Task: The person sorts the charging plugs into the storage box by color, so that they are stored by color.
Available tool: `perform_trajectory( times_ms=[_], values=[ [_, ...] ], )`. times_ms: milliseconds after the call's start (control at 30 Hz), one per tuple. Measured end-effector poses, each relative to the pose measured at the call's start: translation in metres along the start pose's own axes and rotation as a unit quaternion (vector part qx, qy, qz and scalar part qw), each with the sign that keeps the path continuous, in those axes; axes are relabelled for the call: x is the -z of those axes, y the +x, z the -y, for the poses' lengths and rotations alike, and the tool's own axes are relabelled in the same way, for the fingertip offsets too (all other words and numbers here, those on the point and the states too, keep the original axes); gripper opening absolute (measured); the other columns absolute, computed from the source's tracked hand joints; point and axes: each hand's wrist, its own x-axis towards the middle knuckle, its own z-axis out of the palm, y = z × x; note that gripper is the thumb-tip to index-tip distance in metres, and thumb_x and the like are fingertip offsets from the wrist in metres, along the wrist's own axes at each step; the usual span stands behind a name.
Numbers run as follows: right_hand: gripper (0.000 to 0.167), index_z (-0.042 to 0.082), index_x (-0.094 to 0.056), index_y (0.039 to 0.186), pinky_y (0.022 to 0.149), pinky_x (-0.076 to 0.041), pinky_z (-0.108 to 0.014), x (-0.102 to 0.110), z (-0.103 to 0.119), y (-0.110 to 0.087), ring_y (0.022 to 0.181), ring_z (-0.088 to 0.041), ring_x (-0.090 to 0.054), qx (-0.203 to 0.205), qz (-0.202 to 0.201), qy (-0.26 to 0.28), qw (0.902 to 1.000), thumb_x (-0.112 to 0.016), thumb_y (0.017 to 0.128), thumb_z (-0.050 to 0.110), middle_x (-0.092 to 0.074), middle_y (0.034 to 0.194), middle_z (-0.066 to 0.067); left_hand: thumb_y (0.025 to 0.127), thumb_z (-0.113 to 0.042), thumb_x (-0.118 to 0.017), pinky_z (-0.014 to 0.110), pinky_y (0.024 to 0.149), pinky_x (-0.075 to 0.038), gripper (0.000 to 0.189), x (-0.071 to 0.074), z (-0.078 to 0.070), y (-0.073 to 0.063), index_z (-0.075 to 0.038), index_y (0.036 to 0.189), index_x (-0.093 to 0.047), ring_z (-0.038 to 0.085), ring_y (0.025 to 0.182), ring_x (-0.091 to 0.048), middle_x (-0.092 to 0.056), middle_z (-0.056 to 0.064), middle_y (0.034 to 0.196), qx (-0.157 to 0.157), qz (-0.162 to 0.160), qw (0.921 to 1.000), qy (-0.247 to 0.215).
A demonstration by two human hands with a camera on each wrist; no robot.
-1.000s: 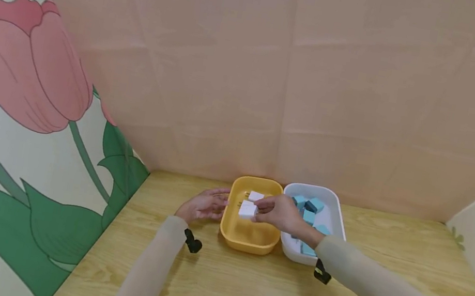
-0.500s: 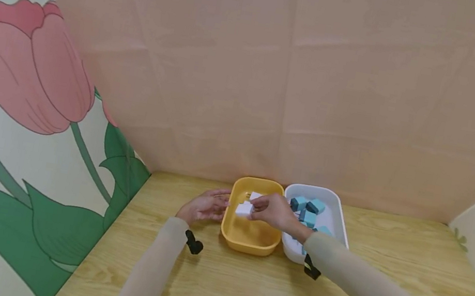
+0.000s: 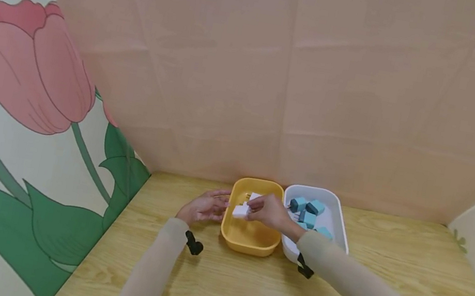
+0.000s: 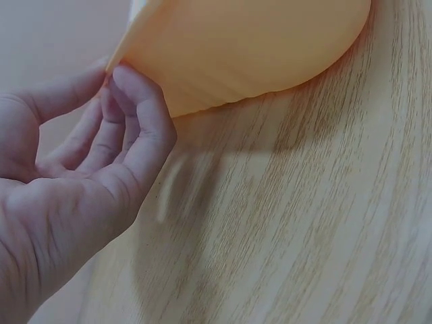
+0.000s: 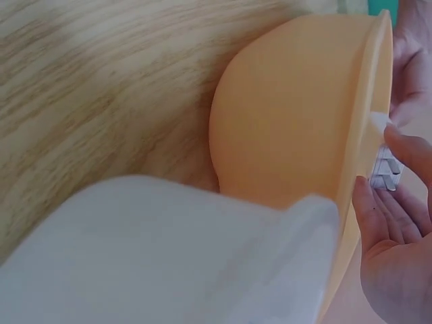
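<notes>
My left hand (image 3: 205,207) is at the left side of a yellow bin (image 3: 246,248); in the left wrist view its thumb and a curled finger pinch the rim. My right hand (image 3: 271,211) reaches over the same bin and holds a white plug-in charger (image 3: 240,212) by its right side. Metal prongs show between the fingers in the right wrist view, where the white charger (image 5: 386,165) is partly covered by the hand. Another white charger (image 3: 255,196) lies behind it in the bin, partly hidden by the right hand.
A white bin (image 3: 343,223) stands close to the right of the yellow one, under my right forearm. It contains several teal and dark blue chargers (image 3: 309,219). Both stand on a wood-grain table (image 3: 214,285) near the back wall covering.
My right hand has moved a little to the left with the white charger, and its forearm uncovers less of the white bin's front. The left hand stays at the yellow rim.
</notes>
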Motion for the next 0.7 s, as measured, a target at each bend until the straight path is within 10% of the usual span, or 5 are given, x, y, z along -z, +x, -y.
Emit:
perform_trajectory(
  times_ms=[267, 700],
  values=[
    [0.039, 0.001, -0.08, 0.11, 0.083, -0.064, -0.032, -0.009, 0.0, 0.002, 0.093, -0.019, -0.079, 0.034, -0.008, -0.027, 0.999, -0.094, 0.077, 0.017, -0.083, 0.103, -0.011, 0.104, -0.002, -0.059, 0.031, 0.082, -0.059, 0.053, 0.001, 0.0, 0.0, -0.018, 0.154, -0.052, 0.017, 0.101, -0.066, -0.062, 0.018, 0.14, 0.004, 0.0, 1.0, -0.001],
    [0.033, 0.003, -0.082, 0.105, 0.076, -0.061, -0.025, -0.018, -0.009, 0.002, 0.084, -0.009, -0.075, 0.043, 0.006, -0.058, 0.9974, -0.094, 0.077, 0.013, -0.083, 0.094, -0.005, 0.105, -0.005, -0.059, 0.029, 0.079, -0.058, 0.053, 0.001, 0.0, -0.002, -0.019, 0.155, -0.051, 0.015, 0.095, -0.066, -0.067, 0.011, 0.126, 0.002, 0.005, 0.9999, 0.011]
  ],
)
